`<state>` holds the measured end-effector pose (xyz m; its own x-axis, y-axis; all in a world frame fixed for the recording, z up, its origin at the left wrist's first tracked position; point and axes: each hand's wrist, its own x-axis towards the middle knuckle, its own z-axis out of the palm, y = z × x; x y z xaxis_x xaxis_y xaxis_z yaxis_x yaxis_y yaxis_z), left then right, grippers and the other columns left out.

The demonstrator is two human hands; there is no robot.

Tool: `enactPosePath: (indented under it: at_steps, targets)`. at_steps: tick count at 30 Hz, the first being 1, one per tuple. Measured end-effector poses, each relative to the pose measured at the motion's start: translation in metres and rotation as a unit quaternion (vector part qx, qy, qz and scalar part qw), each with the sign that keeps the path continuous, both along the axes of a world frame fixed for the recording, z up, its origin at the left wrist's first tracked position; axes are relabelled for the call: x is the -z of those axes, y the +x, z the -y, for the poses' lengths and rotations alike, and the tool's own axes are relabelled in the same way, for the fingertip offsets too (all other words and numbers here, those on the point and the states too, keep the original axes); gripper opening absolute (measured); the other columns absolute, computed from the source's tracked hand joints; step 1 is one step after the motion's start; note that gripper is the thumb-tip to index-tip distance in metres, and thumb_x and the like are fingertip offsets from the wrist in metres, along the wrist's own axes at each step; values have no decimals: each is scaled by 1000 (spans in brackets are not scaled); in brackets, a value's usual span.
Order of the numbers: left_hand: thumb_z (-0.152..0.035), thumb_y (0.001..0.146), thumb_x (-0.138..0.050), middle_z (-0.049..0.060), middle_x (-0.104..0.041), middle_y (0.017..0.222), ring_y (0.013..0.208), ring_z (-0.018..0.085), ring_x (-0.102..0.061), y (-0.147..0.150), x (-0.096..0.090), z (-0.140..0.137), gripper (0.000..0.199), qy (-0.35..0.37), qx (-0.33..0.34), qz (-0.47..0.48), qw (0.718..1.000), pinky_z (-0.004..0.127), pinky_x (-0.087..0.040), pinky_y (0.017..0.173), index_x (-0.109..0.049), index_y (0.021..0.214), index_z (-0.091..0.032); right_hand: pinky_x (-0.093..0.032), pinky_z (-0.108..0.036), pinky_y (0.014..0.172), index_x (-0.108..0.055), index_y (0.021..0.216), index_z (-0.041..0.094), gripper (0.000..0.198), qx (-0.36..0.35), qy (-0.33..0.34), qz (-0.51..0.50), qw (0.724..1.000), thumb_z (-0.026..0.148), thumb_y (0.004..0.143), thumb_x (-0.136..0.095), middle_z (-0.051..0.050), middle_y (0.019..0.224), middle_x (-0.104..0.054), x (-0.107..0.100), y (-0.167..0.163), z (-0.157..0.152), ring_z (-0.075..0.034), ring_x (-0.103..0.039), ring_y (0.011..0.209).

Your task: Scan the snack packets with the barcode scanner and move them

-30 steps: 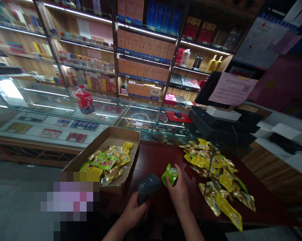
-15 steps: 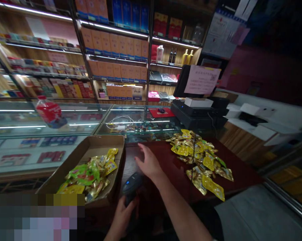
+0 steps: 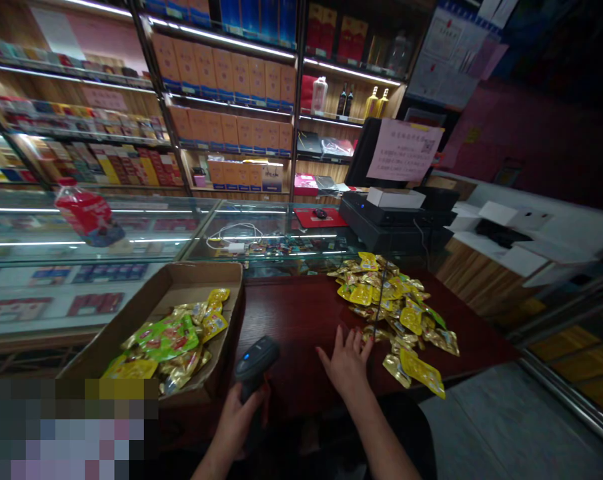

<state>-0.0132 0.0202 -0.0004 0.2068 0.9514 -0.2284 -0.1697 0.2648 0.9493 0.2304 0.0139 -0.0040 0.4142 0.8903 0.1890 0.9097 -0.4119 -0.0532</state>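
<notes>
My left hand point(image 3: 239, 417) is wrapped around the handle of a black barcode scanner point(image 3: 256, 360), whose blue light shows on top. With fingers spread, my right hand point(image 3: 349, 363) is over the dark red tabletop point(image 3: 286, 307), at the near left edge of a pile of gold and yellow snack packets point(image 3: 381, 293). Its fingertips are close to the packets; whether they touch one I cannot tell. On the left, an open cardboard box point(image 3: 201, 273) holds more gold and yellow packets and a green packet point(image 3: 169, 338).
Behind the table runs a glass display counter point(image 3: 196, 233) bearing a red-labelled bottle point(image 3: 89, 213), a white cable point(image 3: 236, 235) and a mouse point(image 3: 320, 213) on a red mat. A monitor point(image 3: 364, 157) with a paper sheet stands at the back right. Boxed goods fill the shelves behind.
My right hand has moved right and nearer to me, from beside the cardboard box to the edge of the packet pile. My left hand still holds the scanner, at nearly the same place.
</notes>
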Motion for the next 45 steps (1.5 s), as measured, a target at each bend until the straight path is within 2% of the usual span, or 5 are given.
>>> enactPosePath:
  at_steps: [5, 9, 36, 39, 45]
  targets:
    - [-58, 60, -78, -2, -56, 48, 35, 12, -49, 4, 5, 1, 47, 11, -35, -13, 999, 23, -40, 34, -61, 71, -16, -23, -52, 114, -40, 148, 13, 60, -112, 65, -83, 988, 46, 98, -42, -19, 145, -52, -4, -28, -8, -32, -41, 138]
    - [-55, 64, -77, -3, -55, 47, 34, 11, -48, 5, 9, 2, 43, 21, -28, -7, 999, 22, -38, 34, -62, 74, -16, -35, -48, 104, -43, 145, 10, 55, -9, 123, -70, 990, 38, 98, -40, -23, 149, -45, -7, -14, -15, -34, -44, 134]
    - [-48, 68, -77, -5, -54, 48, 34, 10, -47, 8, 0, 9, 39, 15, -15, 5, 1000, 20, -36, 35, -64, 84, -16, -40, -47, 113, -36, 148, 16, 58, -184, 274, -304, 894, 37, 95, -49, -17, 149, -47, 18, -12, -18, -27, -44, 139]
    - [-51, 67, -77, -5, -54, 47, 34, 11, -47, 8, 0, 6, 41, 7, 0, 8, 1000, 21, -38, 35, -62, 82, -16, -43, -48, 110, -31, 150, 18, 71, -154, 262, -436, 847, 36, 87, -60, -17, 149, -47, 1, -27, -32, -29, -49, 135]
    - [-56, 64, -77, -4, -57, 51, 34, 11, -49, 8, -7, 1, 49, -8, -26, 26, 999, 22, -41, 34, -60, 87, -16, -55, -41, 94, -24, 152, 26, 91, -279, 218, -671, 651, 33, 76, -74, -11, 127, -65, -79, -100, -97, -23, -68, 108]
